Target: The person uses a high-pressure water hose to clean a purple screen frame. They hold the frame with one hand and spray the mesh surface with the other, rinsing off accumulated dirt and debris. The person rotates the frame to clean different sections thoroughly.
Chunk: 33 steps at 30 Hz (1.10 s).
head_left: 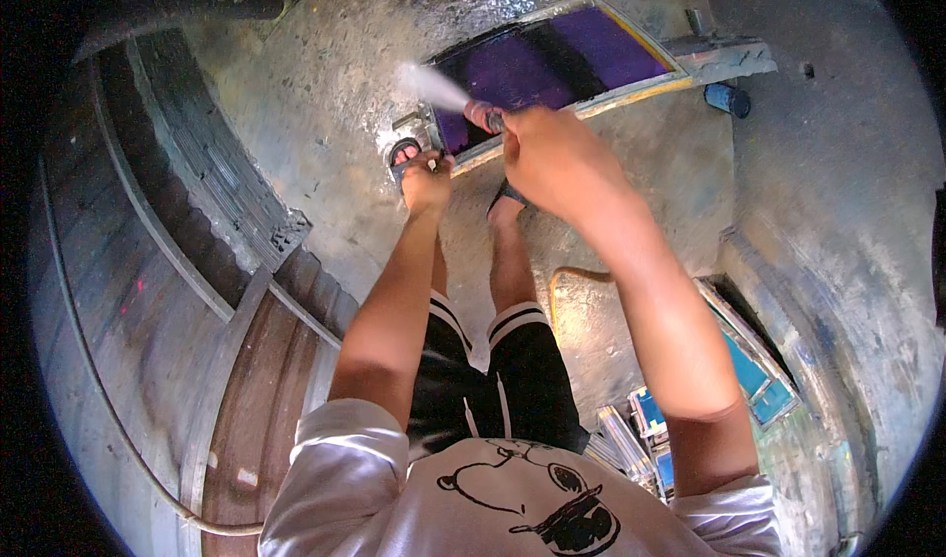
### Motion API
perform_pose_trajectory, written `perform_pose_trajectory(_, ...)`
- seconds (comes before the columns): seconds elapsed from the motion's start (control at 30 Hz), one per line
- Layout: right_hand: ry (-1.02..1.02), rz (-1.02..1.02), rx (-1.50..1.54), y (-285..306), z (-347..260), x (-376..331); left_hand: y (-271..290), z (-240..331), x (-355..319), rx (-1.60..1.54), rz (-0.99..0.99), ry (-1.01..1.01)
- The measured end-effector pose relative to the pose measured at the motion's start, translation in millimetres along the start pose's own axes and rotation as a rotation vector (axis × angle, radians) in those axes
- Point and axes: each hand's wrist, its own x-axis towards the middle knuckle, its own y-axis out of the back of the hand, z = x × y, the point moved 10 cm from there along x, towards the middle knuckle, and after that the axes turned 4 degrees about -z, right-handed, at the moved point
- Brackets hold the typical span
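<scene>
Your right hand [552,158] grips the spray nozzle [490,120]; the purple screen frame [562,60] lies just ahead (long axis running rightward), your left hand [426,185] pinching something small.

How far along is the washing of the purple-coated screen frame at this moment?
Done: the concrete floor is wet and the frame is propped up. In hand: the right hand grips a spray nozzle shooting a water jet leftward; the left hand grips something small beside it. Left: the purple mesh looks fully coated, so rinsing seems barely begun.
</scene>
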Motion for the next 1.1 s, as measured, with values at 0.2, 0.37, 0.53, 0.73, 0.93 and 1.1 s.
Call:
perform_pose_trajectory(0.2, 0.022, 0.026, -0.010, -16, 14, -31, -40, 132, -86, -1.481, -0.664, 0.575)
perform_pose_trajectory(0.37, 0.020, 0.027, -0.018, -19, 13, -41, -45, 157, -81, -1.626, -0.632, 0.478)
perform_pose_trajectory(0.53, -0.031, -0.016, -0.037, -20, 21, -43, -54, 152, -89, -1.588, -0.599, 0.607)
perform_pose_trajectory(0.73, -0.001, 0.043, -0.027, -14, 15, -44, -57, 150, -82, -1.608, -0.643, 0.546)
perform_pose_trajectory(0.93, 0.006, 0.054, -0.059, -7, 9, -43, -53, 159, -80, -1.613, -0.556, 0.556)
perform_pose_trajectory(1.1, 0.020, 0.070, -0.078, -8, 6, -41, -47, 161, -79, -1.627, -0.524, 0.569)
